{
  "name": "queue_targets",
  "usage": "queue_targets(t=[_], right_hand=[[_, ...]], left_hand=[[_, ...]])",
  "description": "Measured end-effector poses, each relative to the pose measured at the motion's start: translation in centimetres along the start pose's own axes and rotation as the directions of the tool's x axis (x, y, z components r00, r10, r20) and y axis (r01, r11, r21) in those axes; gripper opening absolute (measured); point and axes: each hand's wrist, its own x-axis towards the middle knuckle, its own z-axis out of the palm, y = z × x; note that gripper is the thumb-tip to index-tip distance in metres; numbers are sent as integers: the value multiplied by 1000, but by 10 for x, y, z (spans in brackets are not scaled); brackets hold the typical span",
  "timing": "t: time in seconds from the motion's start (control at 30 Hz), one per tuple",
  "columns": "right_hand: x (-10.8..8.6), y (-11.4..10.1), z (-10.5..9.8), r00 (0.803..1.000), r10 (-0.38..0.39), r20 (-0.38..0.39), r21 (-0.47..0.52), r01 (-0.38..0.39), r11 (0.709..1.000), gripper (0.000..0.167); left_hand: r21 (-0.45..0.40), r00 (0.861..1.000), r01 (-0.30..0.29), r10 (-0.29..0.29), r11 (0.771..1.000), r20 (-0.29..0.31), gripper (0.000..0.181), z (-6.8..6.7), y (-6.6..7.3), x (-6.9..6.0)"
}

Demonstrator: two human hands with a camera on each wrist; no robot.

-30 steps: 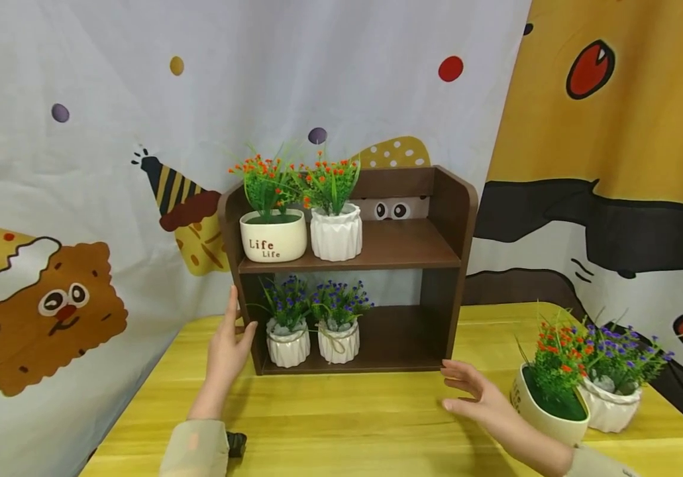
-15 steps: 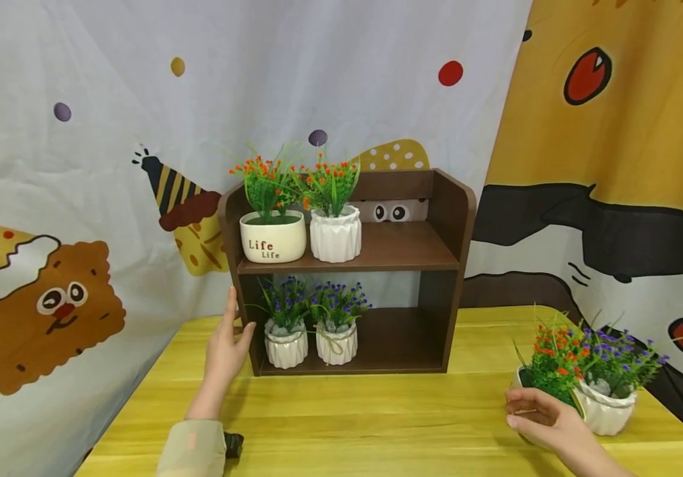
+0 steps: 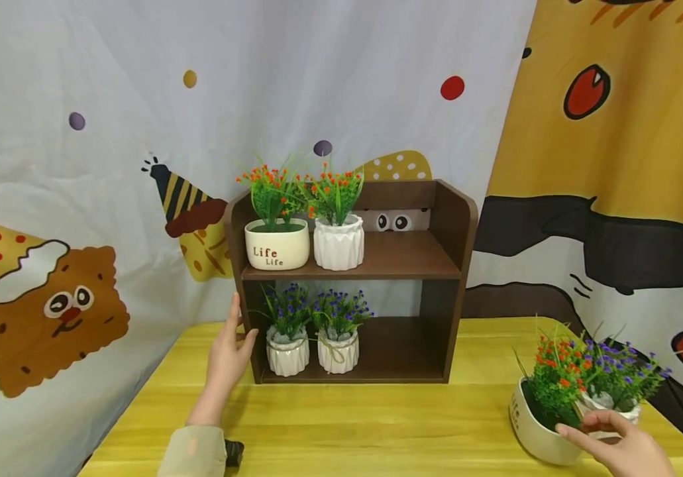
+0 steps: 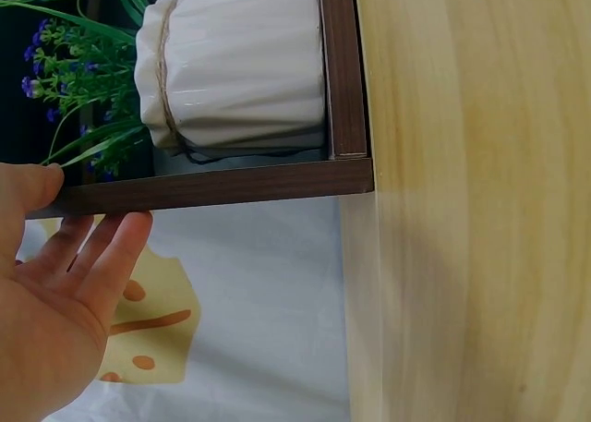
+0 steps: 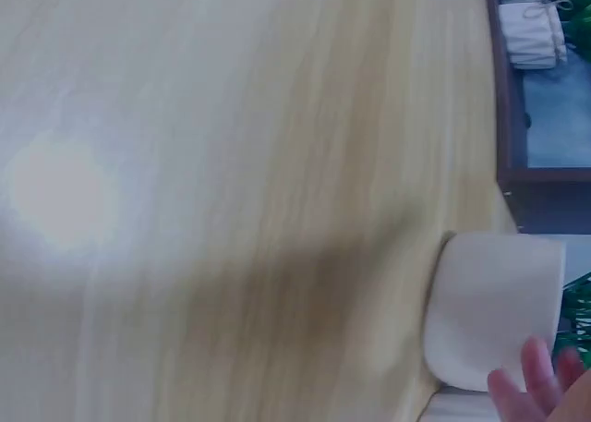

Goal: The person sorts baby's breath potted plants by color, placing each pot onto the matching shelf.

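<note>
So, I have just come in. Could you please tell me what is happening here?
A person's left hand holds the left side of a brown shelf. Their right hand is at a cream pot of orange flowers on the table; contact is unclear. A white pot of purple flowers stands beside it. Four potted plants stand on the shelf, two per level.

My head view frames a dark brown two-tier shelf [image 3: 409,255] where a cream planter [image 3: 277,256], lettered "Life" in dark red, and a white fluted pot [image 3: 339,245] carry orange-red flowers [image 3: 272,179]; below, white pots [image 3: 289,359] hold blue-violet flowers [image 3: 341,308]. On the yellow wood-grain table [image 3: 365,430], I have a second cream planter [image 3: 534,438] with red-orange blooms [image 3: 558,364] and, beyond, purple blooms [image 3: 621,364]. A beige sleeve [image 3: 193,450] shows before a pale curtain [image 3: 138,46] spotted red, yellow and purple, its cartoon hat [image 3: 175,194] striped black and yellow.
</note>
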Motion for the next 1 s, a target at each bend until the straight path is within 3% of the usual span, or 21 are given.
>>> queue_targets(t=[0.2, 0.43, 0.67, 0.83, 1.0], right_hand=[[10, 10, 9, 1000, 30, -4, 41, -30, 999, 107], [22, 20, 26, 997, 46, 69, 113, -54, 992, 124], [32, 20, 38, 996, 45, 75, 94, -52, 994, 130], [35, 11, 45, 999, -9, 43, 101, 4, 995, 130], [38, 3, 51, 1000, 1, 12, 131, -3, 991, 132]], left_hand=[[-2, 1000, 20, -20, 1000, 5, 86, 0, 0, -1], [-2, 1000, -5, 5, 1000, -4, 88, 2, -3, 0], [1, 1000, -4, 4, 1000, -7, 87, 2, -2, 0], [2, 1000, 9, -9, 1000, 5, 88, 1, -1, 0], [6, 1000, -9, 9, 1000, -1, 89, 1, -1, 0]])
